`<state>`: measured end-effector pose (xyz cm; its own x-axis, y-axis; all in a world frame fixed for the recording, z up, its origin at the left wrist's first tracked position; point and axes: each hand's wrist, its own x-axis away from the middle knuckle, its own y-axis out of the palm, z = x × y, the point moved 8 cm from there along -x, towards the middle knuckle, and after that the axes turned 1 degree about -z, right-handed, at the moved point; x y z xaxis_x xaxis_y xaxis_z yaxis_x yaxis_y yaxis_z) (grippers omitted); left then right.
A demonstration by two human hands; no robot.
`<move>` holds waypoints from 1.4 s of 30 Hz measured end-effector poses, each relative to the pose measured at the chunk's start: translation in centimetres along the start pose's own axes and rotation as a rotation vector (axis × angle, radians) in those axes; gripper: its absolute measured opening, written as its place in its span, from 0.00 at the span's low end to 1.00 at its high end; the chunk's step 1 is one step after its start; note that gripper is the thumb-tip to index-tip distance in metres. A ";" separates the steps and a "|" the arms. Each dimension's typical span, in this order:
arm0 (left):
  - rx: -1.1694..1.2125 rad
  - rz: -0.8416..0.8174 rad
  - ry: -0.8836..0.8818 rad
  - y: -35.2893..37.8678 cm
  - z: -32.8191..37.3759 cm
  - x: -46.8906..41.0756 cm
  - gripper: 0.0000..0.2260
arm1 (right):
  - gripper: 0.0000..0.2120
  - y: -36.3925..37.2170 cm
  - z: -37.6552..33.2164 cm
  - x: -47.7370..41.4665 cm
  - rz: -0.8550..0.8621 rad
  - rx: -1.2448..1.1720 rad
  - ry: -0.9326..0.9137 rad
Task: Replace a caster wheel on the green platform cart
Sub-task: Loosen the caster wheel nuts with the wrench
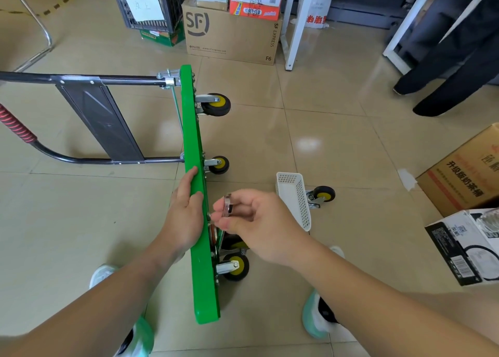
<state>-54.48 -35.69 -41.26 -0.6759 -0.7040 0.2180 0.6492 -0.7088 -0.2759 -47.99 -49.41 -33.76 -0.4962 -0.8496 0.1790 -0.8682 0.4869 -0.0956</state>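
Head view: the green metal platform cart (193,141) stands on edge at frame centre. Our left hand (186,216) grips its rim, and our right hand (262,227) pinches a small flat metal tool (228,205) beside the underside. We should seat it squarely before turning.

The left hand (186,216) and right hand (259,227) are bare, and both forearms are uncovered as far as they show. The feet wear a mint-green and white left sneaker (104,274) and a matching right sneaker (314,316), black at the ankle openings.
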 end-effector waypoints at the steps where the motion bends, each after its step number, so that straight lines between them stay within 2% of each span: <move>1: 0.006 -0.002 -0.001 0.0 0.0 0.0 0.25 | 0.13 -0.2 0.2 -0.1 0.017 -0.060 0.008; 4: 0.007 -0.010 -0.006 0.1 -0.2 -0.1 0.25 | 0.11 -0.3 0.4 -0.5 0.044 -0.146 0.016; 22: 0.014 -0.031 -0.013 0.1 -0.6 -0.4 0.25 | 0.11 0.3 1.2 -3.1 0.018 -0.073 0.024; 30: 0.020 -0.057 0.027 0.2 -0.5 -0.2 0.22 | 0.19 2.1 0.6 -2.3 -0.072 -0.022 -0.048; 33: 0.032 -0.049 0.012 0.3 -0.4 -0.2 0.24 | 0.15 2.5 0.8 -0.7 -0.058 0.017 -0.126; 37: -0.004 0.008 0.027 0.1 -0.1 -0.1 0.24 | 0.06 3.0 1.2 1.4 -0.040 0.146 -0.219; 42: 0.004 0.013 0.015 0.0 -0.1 -0.2 0.24 | 0.06 3.0 1.1 3.2 0.013 0.198 -0.268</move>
<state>-54.42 -35.56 -41.41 -0.6722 -0.7127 0.2006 0.6597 -0.6995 -0.2750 -52.21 -50.85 -34.54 -0.4683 -0.8794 -0.0853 -0.8331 0.4717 -0.2889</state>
